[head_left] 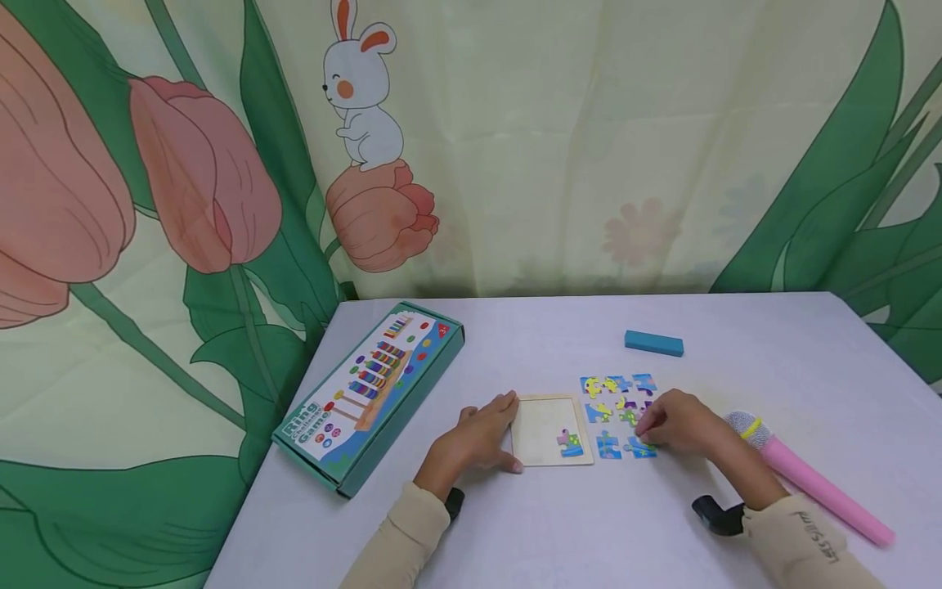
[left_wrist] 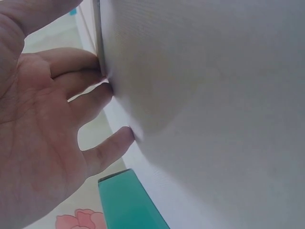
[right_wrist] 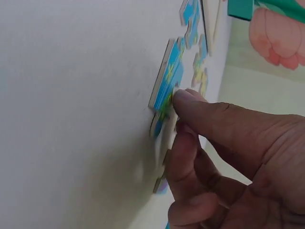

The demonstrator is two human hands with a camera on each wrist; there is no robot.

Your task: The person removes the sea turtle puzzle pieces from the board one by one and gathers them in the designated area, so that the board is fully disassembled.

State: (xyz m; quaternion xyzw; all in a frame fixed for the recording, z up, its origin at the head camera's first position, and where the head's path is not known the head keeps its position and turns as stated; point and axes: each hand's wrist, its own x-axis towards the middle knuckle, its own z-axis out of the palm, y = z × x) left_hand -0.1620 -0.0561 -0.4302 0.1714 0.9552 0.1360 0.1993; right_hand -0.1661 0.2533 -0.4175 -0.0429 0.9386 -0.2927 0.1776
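Note:
A square wooden puzzle tray (head_left: 543,421) lies flat, with a joined bit of jigsaw (head_left: 570,444) in its lower right corner. My left hand (head_left: 477,438) rests at the tray's left side, fingers spread, fingertips touching the tray edge and the table; the left wrist view shows this palm (left_wrist: 43,129). To the right of the tray, several loose jigsaw pieces (head_left: 607,445) lie in rough rows. Over their right end, my right hand (head_left: 680,424) pinches a jigsaw piece (right_wrist: 167,130) between thumb and fingers. The fingers hide most of its picture.
A green game box (head_left: 368,393) lies at the left. Behind the pieces is a blue block (head_left: 653,343). A pink toy microphone (head_left: 824,487) lies beside the right forearm. A printed curtain (head_left: 530,147) hangs behind the white table (head_left: 545,343).

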